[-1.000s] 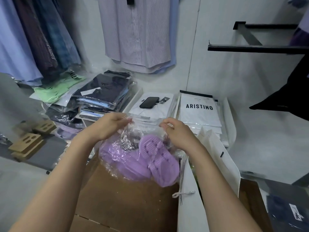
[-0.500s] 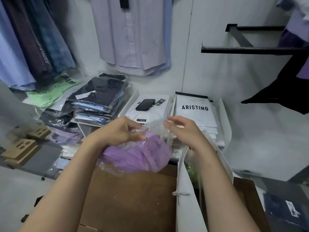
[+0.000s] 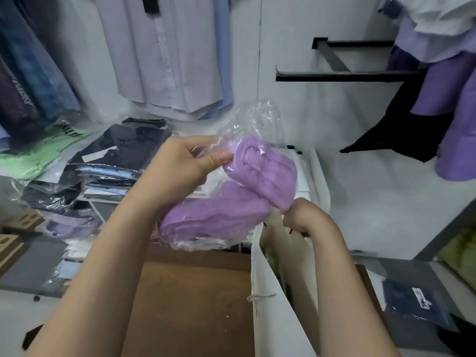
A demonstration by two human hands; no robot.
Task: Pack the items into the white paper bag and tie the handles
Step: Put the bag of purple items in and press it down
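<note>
The left hand's (image 3: 180,168) fingers clench the clear pack of purple slippers (image 3: 257,181), tilted just above the white paper bag's (image 3: 273,318) open mouth. The right hand's (image 3: 306,217) fingers pinch the bag's far rim.

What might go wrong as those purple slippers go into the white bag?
The white paper bag has a narrow-looking mouth beside the wrapped purple slippers, so they may jam or tear it. The plastic looks slippery; the left hand grips one end and the right hand pinches the other, so the pack might slip.
</note>
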